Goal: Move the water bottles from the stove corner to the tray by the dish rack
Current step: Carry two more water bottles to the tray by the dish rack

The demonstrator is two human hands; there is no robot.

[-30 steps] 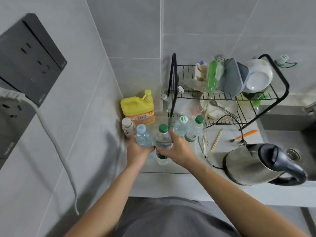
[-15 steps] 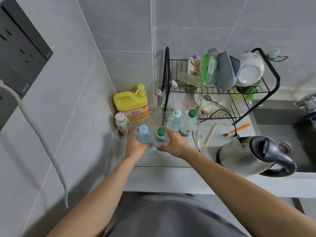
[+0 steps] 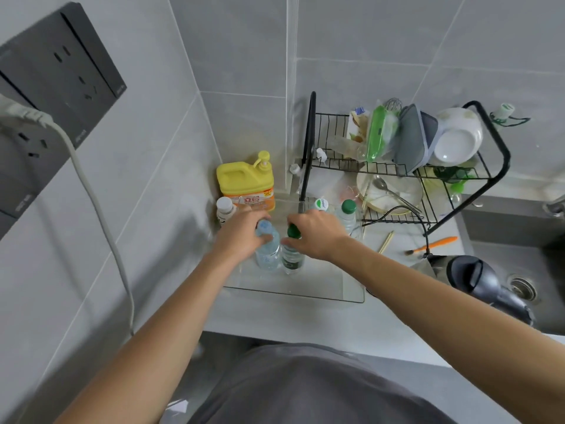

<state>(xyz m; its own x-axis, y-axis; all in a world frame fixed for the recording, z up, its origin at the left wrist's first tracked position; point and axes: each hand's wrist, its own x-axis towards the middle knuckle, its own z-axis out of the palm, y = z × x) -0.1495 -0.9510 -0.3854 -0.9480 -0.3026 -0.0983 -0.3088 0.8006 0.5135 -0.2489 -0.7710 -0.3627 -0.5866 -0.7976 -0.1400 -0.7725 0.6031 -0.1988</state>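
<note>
A clear tray (image 3: 321, 293) lies on the counter beside the black dish rack (image 3: 394, 175). My left hand (image 3: 241, 234) grips the top of a blue-capped water bottle (image 3: 267, 254) standing in the tray. My right hand (image 3: 315, 234) holds a green-capped water bottle (image 3: 292, 255) by its neck, right beside the first. Two more bottles stand at the tray's far end, one with a white and green cap (image 3: 321, 204), one with a green cap (image 3: 348, 211). A small white-capped bottle (image 3: 225, 209) stands outside the tray by the wall.
A yellow pump jug (image 3: 246, 185) stands in the corner behind the tray. To the right are chopsticks (image 3: 385, 241), an orange brush (image 3: 434, 244), a steel kettle (image 3: 470, 280) and the sink (image 3: 522, 289). A cable (image 3: 91, 203) hangs from wall sockets on the left.
Both hands slid up from the bottles' bodies to their caps and necks, and the two bottles now stand upright in the tray's near half. The camera moved in closer.
</note>
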